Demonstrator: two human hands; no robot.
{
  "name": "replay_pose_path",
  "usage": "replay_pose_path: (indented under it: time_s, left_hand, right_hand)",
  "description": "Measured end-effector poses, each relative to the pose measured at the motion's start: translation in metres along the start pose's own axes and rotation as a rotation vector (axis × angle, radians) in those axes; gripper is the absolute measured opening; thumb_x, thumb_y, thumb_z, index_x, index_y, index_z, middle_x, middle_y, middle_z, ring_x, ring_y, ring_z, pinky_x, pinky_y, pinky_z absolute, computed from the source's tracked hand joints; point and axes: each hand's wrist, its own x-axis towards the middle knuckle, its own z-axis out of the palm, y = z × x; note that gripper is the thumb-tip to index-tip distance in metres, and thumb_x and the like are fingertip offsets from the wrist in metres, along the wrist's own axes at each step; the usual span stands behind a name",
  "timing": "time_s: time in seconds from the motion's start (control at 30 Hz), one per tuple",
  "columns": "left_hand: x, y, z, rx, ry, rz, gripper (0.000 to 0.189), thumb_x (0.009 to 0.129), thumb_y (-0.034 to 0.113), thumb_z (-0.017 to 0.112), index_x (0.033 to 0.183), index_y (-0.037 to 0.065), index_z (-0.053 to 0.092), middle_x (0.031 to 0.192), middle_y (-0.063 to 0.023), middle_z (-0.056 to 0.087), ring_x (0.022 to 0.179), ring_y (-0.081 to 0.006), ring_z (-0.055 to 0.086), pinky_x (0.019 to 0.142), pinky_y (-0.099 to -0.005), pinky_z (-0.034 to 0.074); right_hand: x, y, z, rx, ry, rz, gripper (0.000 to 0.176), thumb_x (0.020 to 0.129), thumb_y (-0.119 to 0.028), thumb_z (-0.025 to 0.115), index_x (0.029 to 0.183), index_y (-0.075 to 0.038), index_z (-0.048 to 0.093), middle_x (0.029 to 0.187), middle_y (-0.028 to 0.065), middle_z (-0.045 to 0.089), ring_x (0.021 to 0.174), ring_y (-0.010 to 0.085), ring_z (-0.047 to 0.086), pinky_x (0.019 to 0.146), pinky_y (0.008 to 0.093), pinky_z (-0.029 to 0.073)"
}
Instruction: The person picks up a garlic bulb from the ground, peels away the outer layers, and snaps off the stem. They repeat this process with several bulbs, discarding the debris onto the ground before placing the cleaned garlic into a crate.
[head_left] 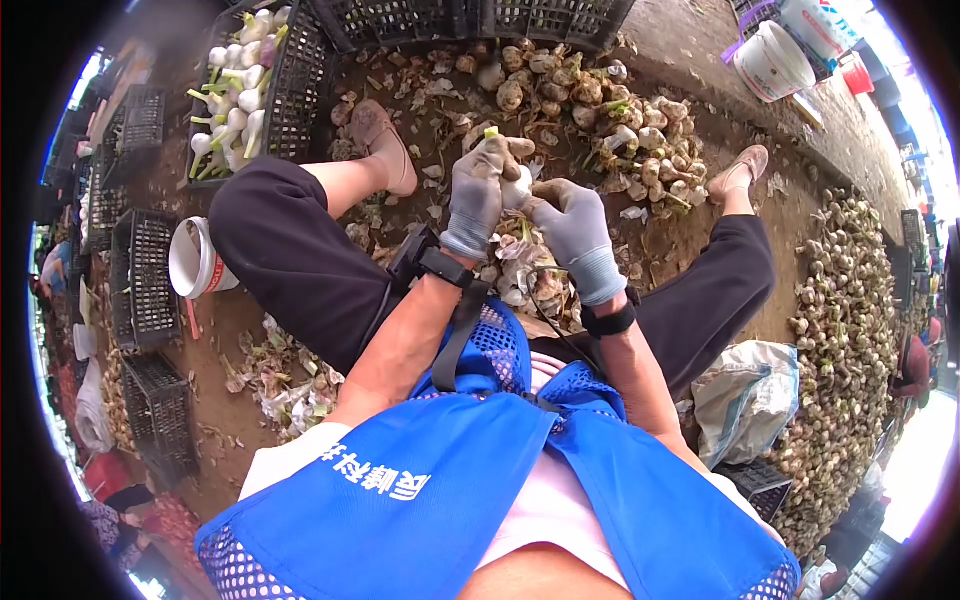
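Between my gloved hands is a white garlic bulb (517, 190) with a short cut stem pointing up. My left hand (482, 190) wraps its fingers round the stem and the side of the bulb. My right hand (570, 215) has its thumb and fingers pinched against the bulb's right side; whether a small tool is in them I cannot make out. Below the hands lies a heap of loose garlic skins (525, 262). Just beyond them, unpeeled garlic bulbs (650, 150) with dirty skins are piled on the ground.
A black crate (292, 95) of peeled garlic stands at upper left, near a white bucket (192, 258). More empty crates (158, 415) line the left. A long garlic heap (845, 330) and a white sack (748, 395) lie right. Another bucket (773, 62) stands at upper right.
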Motion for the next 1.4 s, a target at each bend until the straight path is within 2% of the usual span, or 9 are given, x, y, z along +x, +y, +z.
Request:
replay_pose_path:
  time_s: [0.13, 0.3, 0.43, 0.67, 0.8, 1.07, 1.13, 1.2, 1.4]
  left_hand:
    - [-0.007, 0.003, 0.009, 0.039, 0.065, -0.058, 0.037, 0.092, 0.031, 0.045, 0.093, -0.002, 0.061, 0.064, 0.0021, 0.050, 0.058, -0.0036, 0.046, 0.051, -0.0189, 0.038]
    - [-0.004, 0.010, 0.009, -0.173, -0.069, -0.118, 0.036, 0.093, 0.026, 0.039, 0.079, -0.002, 0.058, 0.076, -0.0100, 0.058, 0.063, -0.0099, 0.049, 0.060, -0.0236, 0.042]
    - [0.006, -0.003, -0.009, -1.009, -0.237, -0.405, 0.048, 0.089, 0.036, 0.043, 0.082, -0.008, 0.058, 0.113, -0.0290, 0.051, 0.116, -0.0405, 0.042, 0.101, -0.0510, 0.030]
    - [0.007, -0.004, -0.009, -1.102, 0.108, -0.548, 0.046, 0.087, 0.037, 0.044, 0.075, -0.005, 0.057, 0.109, -0.0267, 0.054, 0.113, -0.0400, 0.044, 0.100, -0.0502, 0.032]
    - [0.006, 0.000, -0.007, -0.988, 0.195, -0.535, 0.045, 0.091, 0.039, 0.040, 0.061, 0.005, 0.047, 0.101, -0.0262, 0.058, 0.096, -0.0347, 0.056, 0.087, -0.0431, 0.044]
    - [-0.010, 0.002, 0.028, 0.392, -0.060, 0.541, 0.044, 0.090, 0.036, 0.050, 0.062, 0.002, 0.056, 0.070, 0.0001, 0.051, 0.061, -0.0042, 0.047, 0.048, -0.0176, 0.036]
    - [-0.025, 0.018, 0.029, 0.048, -0.103, 0.070, 0.047, 0.092, 0.039, 0.044, 0.060, 0.005, 0.049, 0.082, -0.0056, 0.057, 0.058, -0.0064, 0.046, 0.054, -0.0215, 0.039]
    - [-0.019, -0.004, 0.019, 0.059, -0.062, -0.043, 0.045, 0.090, 0.039, 0.046, 0.061, 0.006, 0.049, 0.089, -0.0108, 0.059, 0.058, -0.0108, 0.048, 0.057, -0.0250, 0.042]
    - [-0.004, -0.014, -0.008, -1.119, 0.119, -0.575, 0.031, 0.089, 0.031, 0.046, 0.085, 0.001, 0.054, 0.103, -0.0202, 0.056, 0.102, -0.0351, 0.051, 0.084, -0.0444, 0.046]
  right_hand:
    - [0.000, 0.001, 0.005, -0.328, 0.101, -0.009, 0.020, 0.072, -0.021, 0.061, 0.074, -0.001, 0.063, 0.070, 0.0174, 0.062, 0.066, 0.0292, 0.061, 0.060, 0.0347, 0.047]
    - [-0.001, 0.006, 0.001, -0.256, 0.116, -0.195, 0.015, 0.071, -0.014, 0.060, 0.067, 0.000, 0.060, 0.063, 0.0137, 0.060, 0.057, 0.0243, 0.058, 0.054, 0.0329, 0.045]
    - [0.034, 0.128, -0.007, 0.096, 0.039, 0.300, 0.010, 0.069, -0.006, 0.059, 0.075, -0.001, 0.066, 0.062, 0.0075, 0.063, 0.054, 0.0097, 0.053, 0.050, 0.0281, 0.043]
    - [0.022, 0.079, -0.012, -0.447, -0.024, 0.090, 0.022, 0.076, -0.013, 0.054, 0.092, -0.004, 0.065, 0.088, 0.0201, 0.062, 0.082, 0.0292, 0.061, 0.074, 0.0319, 0.046]
    - [0.017, 0.029, -0.020, 0.326, 0.050, 0.341, 0.034, 0.087, -0.033, 0.055, 0.084, 0.000, 0.064, 0.074, 0.0078, 0.064, 0.062, 0.0147, 0.060, 0.057, 0.0267, 0.048]
    - [0.031, 0.015, 0.024, 0.596, 0.339, 0.123, 0.033, 0.089, -0.028, 0.054, 0.068, -0.004, 0.059, 0.058, -0.0044, 0.048, 0.050, 0.0054, 0.039, 0.043, 0.0227, 0.032]
    - [0.043, 0.043, 0.031, 0.724, 0.327, 0.093, 0.010, 0.085, -0.007, 0.053, 0.079, -0.004, 0.060, 0.069, -0.0042, 0.054, 0.055, 0.0041, 0.046, 0.048, 0.0209, 0.039]
    - [0.049, 0.073, 0.032, -0.218, 0.391, -0.059, 0.013, 0.085, -0.009, 0.054, 0.074, -0.005, 0.059, 0.067, -0.0039, 0.054, 0.055, 0.0038, 0.047, 0.048, 0.0211, 0.038]
    - [0.035, 0.047, 0.003, 1.044, 0.017, 0.571, 0.042, 0.089, -0.041, 0.046, 0.079, -0.003, 0.059, 0.063, 0.0027, 0.055, 0.053, 0.0129, 0.049, 0.049, 0.0253, 0.038]
